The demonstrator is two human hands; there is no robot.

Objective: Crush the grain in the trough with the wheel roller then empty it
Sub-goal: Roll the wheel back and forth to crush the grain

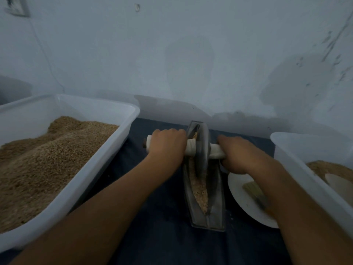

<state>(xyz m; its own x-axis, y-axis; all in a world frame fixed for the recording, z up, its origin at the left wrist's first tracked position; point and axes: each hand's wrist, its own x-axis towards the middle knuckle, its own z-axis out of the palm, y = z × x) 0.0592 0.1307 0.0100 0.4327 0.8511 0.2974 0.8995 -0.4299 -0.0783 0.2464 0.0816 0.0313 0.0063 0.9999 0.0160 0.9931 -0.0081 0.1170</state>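
Head view: grain-filled tub (122,119) left of trough (208,217); plate (240,190) right.

Two bare forearms, left hand (168,144) and right hand (236,155); slim wrists, short fingers.

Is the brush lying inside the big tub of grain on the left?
No, the brush lies on the white plate to the right of the trough, not in the left tub.

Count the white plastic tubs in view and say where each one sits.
2. One tub, heaped with grain, lies left of the trough; the other tub lies at the right edge, partly cut off. More may lie out of frame.
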